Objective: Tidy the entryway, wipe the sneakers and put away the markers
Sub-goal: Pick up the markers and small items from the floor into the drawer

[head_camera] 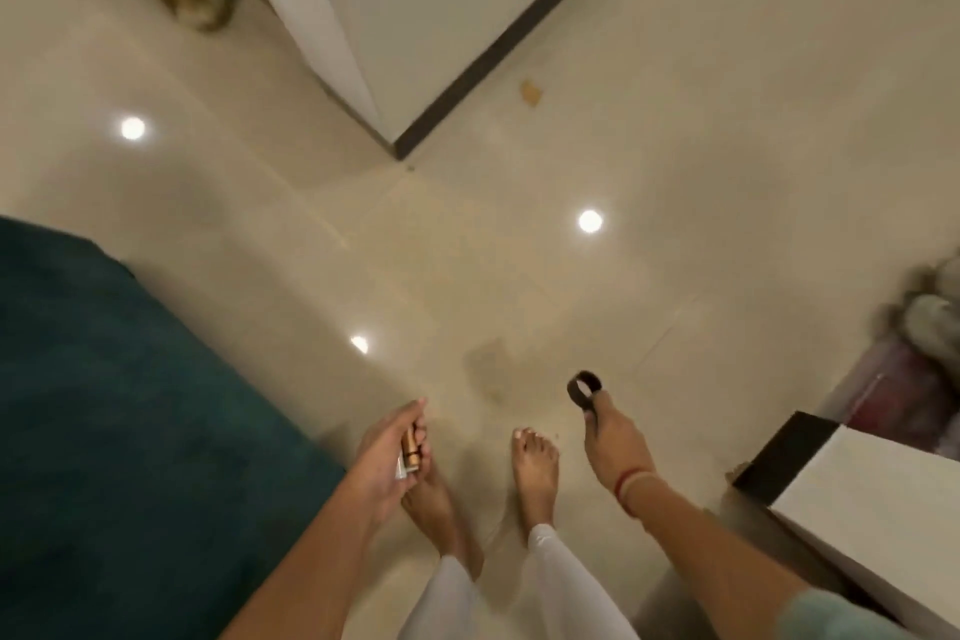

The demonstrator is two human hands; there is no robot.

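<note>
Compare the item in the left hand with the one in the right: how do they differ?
The tube is gold-brown; the ring is black. The tube is a short cylinder; the ring is an open loop. The left hand curls round the tube, hiding much of it; the right hand pinches the ring's lower edge, leaving it exposed. Both are small.

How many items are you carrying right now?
2 clearly: a copper-coloured tube gripped in the left hand, and a black ring pinched by the right hand. A whitish piece under the tube may be a third, mostly hidden.
</note>
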